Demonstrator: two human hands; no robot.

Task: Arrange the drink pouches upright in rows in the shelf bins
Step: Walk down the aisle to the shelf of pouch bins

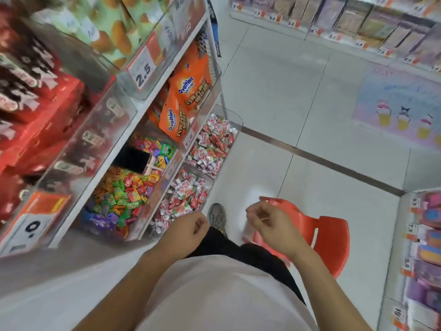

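Red-and-white drink pouches point(212, 144) with white caps fill the far clear bin point(235, 120) on the lowest shelf, lying jumbled. More of the same pouches point(183, 201) lie in the nearer bin. My left hand point(188, 229) hovers just right of the nearer bin, fingers loosely curled, holding nothing. My right hand point(269, 223) is raised over the aisle floor, fingers bent and apart, also empty. Neither hand touches a pouch.
A red plastic stool point(322, 237) stands behind my right hand. My shoe point(217, 216) is on the floor by the bins. Colourful candy point(124, 194) with a black phone point(131, 158), and orange Ovaltine bags point(188, 96), sit on the shelf above. Shelves line the right edge.
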